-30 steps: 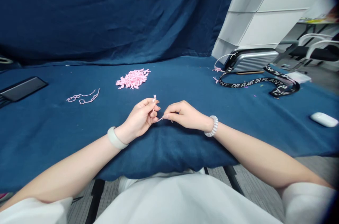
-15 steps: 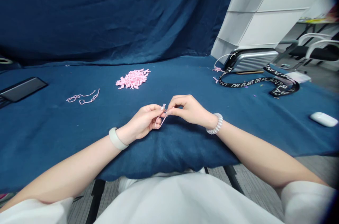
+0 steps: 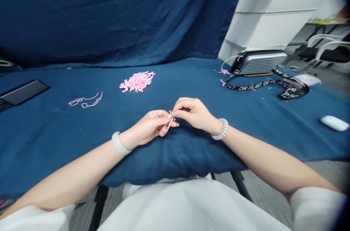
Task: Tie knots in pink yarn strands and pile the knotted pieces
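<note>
Above the front part of the blue cloth, my left hand point(image 3: 153, 126) pinches a short piece of pink yarn point(image 3: 170, 123) between thumb and fingers. My right hand point(image 3: 193, 112) meets it fingertip to fingertip and pinches the same yarn near its top end. A loop of the yarn hangs below the pinch, against the left fingers; the part between the fingertips is hidden. Beyond my hands lies a heap of small pink yarn knots point(image 3: 137, 81). Farther left, a loose strand of pink yarn point(image 3: 91, 104) rests on the cloth point(image 3: 115, 118).
A phone-like black device point(image 3: 26, 91) lies at the left. At the right are a silver ridged case point(image 3: 262, 62), a black lettered strap point(image 3: 254, 86) and a white earbud case point(image 3: 334, 123). Pink scraps point(image 3: 222, 82) lie by the strap. A blue curtain point(image 3: 123, 16) hangs behind.
My left hand has shifted slightly right and down, so the fingertips of both hands now touch. The yarn loop hangs narrower and a little lower. Objects on the cloth have stayed put.
</note>
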Demonstrator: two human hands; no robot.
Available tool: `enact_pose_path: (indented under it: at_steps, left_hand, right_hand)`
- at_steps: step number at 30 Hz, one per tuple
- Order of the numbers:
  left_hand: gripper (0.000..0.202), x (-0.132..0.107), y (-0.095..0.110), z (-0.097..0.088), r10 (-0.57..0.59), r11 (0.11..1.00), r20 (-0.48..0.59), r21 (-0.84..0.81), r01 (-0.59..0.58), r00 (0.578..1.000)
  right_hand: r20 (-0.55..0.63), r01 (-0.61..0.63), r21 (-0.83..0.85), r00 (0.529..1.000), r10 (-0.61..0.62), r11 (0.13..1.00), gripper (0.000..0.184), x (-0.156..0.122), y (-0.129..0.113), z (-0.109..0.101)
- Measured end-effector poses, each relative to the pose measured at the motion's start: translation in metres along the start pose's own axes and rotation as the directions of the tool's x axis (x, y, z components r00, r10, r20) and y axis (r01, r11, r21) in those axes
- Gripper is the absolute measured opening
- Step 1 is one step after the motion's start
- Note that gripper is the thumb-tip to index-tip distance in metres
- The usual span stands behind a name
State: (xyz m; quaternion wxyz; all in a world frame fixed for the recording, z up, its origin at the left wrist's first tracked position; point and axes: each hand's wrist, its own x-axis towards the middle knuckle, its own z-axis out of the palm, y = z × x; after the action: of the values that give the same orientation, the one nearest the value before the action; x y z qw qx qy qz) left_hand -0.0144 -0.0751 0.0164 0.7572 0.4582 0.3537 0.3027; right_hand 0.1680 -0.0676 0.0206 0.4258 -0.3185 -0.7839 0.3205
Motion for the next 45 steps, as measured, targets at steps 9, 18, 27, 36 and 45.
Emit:
enact_pose_path:
  at_steps: [9,18,27,36,45]
  left_hand:
    - [0.017,-0.001,0.001,0.0,-0.021,1.0,0.006,-0.018,0.021,1.0]
    - [0.017,-0.003,0.001,0.001,-0.008,1.0,0.034,0.004,0.007,0.999]
    - [0.021,-0.004,0.001,0.004,0.046,0.999,0.034,-0.032,-0.044,0.998]
    - [0.019,-0.003,-0.001,0.004,0.047,0.998,0.048,0.03,-0.048,0.998]
    - [0.021,-0.001,-0.002,0.002,0.04,0.998,0.055,0.036,-0.042,0.998]
  right_hand:
    - [-0.011,-0.048,0.144,0.999,0.051,0.988,0.018,-0.001,0.002,0.001]
    - [0.06,-0.215,0.346,0.976,0.207,0.913,0.022,0.002,0.003,0.003]
    - [0.185,-0.363,0.658,0.927,0.325,0.66,0.036,-0.001,0.022,0.011]
    - [0.271,-0.372,0.567,0.927,0.26,0.735,0.027,0.0,0.012,0.01]
    - [0.162,-0.277,0.551,0.961,0.225,0.787,0.017,-0.001,0.01,0.012]
